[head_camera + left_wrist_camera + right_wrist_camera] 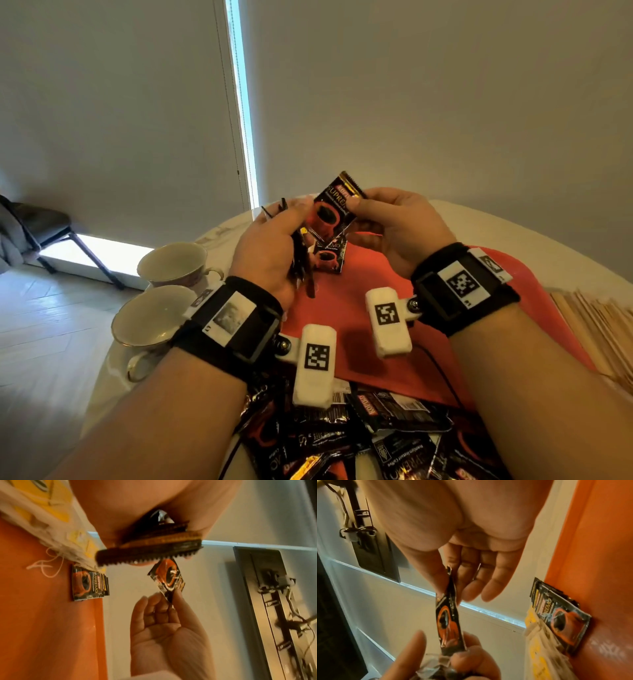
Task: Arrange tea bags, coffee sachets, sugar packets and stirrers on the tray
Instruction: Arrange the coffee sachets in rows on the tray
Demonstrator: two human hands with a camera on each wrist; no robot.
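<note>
Both hands are up over the red tray (370, 301) right now. The right hand (394, 226) pinches one coffee sachet (337, 209) by its edge between thumb and forefinger, other fingers (489, 582) loosely spread (the right wrist view shows this best). The left hand (270, 246) grips a bundle of sachets (150, 545) in curled fingers, and its thumb touches the bottom of that single sachet too.

On the tray, a small stack of sachets (329, 257) lies flat at the far side, just below the hands. The wrist views show yellow-and-white tea bags (56, 524) with loose strings lying right beside that stack, overlapping its edge. They're hidden behind the hands in the head view.

Around it: a messy heap of more sachets (359, 435) sits at the near edge of the tray, partly covering it, and a thin black cable runs across that corner. Two white teacups (154, 318) with gold rims stand left of the tray, tucked close behind the left wrist. A row of wooden stirrers (592, 318) lies to the right of the tray.

The worktop (222, 233) is round and pale, kind of marbled. Behind it there's a plain pale blind with a bright strip of daylight, wood floor, and a dark chair (41, 226) off to the left.
</note>
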